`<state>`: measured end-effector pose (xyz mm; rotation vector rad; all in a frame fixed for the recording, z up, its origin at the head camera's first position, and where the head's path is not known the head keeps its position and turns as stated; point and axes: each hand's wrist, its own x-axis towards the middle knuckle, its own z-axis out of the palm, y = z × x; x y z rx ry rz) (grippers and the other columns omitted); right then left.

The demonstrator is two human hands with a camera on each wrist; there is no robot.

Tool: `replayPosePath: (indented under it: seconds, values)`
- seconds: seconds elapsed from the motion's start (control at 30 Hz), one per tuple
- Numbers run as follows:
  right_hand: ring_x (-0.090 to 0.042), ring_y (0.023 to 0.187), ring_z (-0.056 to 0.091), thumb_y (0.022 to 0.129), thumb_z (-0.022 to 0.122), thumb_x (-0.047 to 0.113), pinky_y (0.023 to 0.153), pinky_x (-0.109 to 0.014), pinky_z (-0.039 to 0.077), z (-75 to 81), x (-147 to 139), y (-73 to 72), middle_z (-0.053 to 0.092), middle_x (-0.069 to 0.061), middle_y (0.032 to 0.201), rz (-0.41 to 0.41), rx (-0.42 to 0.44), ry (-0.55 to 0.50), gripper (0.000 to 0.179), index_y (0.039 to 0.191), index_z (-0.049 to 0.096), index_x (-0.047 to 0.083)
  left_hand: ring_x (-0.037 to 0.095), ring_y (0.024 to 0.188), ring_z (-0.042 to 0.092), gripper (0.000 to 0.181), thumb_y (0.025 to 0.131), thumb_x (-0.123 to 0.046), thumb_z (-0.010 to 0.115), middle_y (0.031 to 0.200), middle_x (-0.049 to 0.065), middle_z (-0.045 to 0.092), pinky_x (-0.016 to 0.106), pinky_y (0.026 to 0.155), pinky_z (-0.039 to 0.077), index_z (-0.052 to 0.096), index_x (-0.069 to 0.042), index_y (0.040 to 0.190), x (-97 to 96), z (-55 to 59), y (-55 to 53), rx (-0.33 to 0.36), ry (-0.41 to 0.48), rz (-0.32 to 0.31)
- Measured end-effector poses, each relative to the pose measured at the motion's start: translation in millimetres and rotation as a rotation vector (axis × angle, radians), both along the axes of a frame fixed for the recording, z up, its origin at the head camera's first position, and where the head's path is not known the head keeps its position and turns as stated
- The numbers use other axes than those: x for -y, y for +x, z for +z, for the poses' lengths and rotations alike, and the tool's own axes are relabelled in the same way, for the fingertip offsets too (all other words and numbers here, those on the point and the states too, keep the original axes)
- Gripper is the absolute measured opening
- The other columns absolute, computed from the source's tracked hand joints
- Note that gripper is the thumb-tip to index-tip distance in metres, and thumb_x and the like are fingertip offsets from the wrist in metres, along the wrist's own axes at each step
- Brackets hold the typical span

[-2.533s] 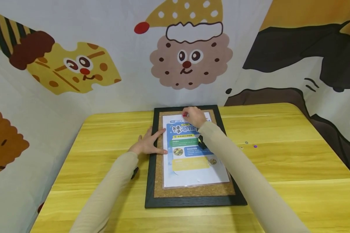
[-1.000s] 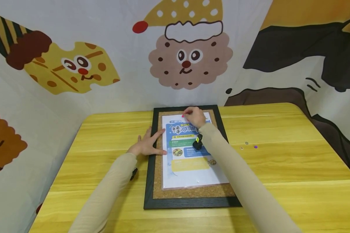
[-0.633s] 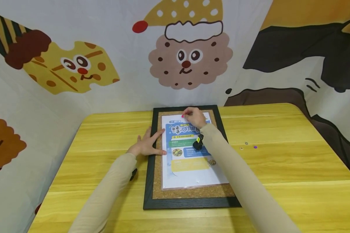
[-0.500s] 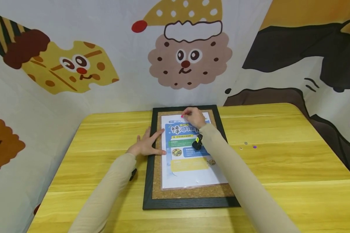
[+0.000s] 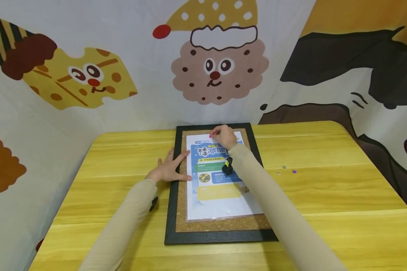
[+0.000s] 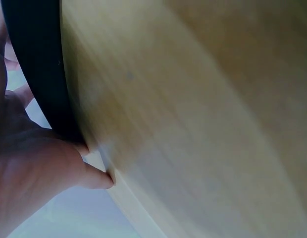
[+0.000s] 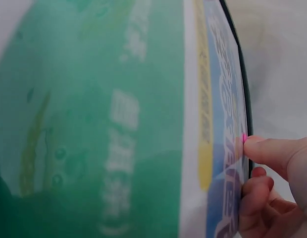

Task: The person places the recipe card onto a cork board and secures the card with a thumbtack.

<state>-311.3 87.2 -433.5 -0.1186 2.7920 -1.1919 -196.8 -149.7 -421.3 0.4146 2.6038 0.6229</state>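
A cork board [image 5: 220,224] in a black frame [image 5: 220,237] lies on the table, with a laminated printed sheet [image 5: 208,211] on top of it. My left hand [image 5: 167,169] rests over the frame's left side, fingers spread, tips touching the sheet's left edge. Near the sheet's top edge, my right hand [image 5: 225,137] holds a small pink thumbtack [image 5: 210,136] at its fingertips. In the right wrist view the thumb tip meets the pink tack [image 7: 244,138] at the sheet; the other fingers are curled. Whether its point is in the cork is hidden.
To the right of the board, a purple thumbtack [image 5: 294,171] and two small pale round pieces, one a ring [image 5: 279,173], lie on the yellow wooden table [image 5: 342,188]. A patterned cloth [image 5: 149,109] hangs behind the table's far edge.
The right hand has shifted its grip slightly at the sheet's top, and the tack shows as pink at its fingertips. The left hand stays in place; the camera view drifts a little.
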Motion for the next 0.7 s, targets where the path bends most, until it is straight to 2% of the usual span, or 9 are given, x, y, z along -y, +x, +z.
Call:
replayPosePath:
  seconds: [0.33,0.7]
  values:
    - [-0.022,0.097,0.057,0.091,0.069,0.020,0.093,-0.044,0.043,5.7,-1,4.8,0.067,-0.005,0.105,-0.046,0.063,-0.007,0.012,0.098,0.076,0.013,0.041,0.143,-0.010,0.102,0.080,-0.055,0.073,0.155,0.030,-0.009,0.070,0.104,-0.002,0.012,-0.024,0.157,1.2,-0.4,-0.1,-0.003,0.001,-0.012]
    - [-0.021,0.099,0.059,0.089,0.071,0.015,0.091,-0.040,0.045,-4.7,-9,4.9,0.070,-0.005,0.104,-0.022,0.021,-0.154,0.013,0.100,0.077,0.010,0.041,0.143,-0.010,0.102,0.080,-0.055,0.073,0.156,0.029,-0.008,0.070,0.105,-0.002,0.013,-0.024,0.157,0.1,1.9,2.5,-0.005,-0.002,-0.005]
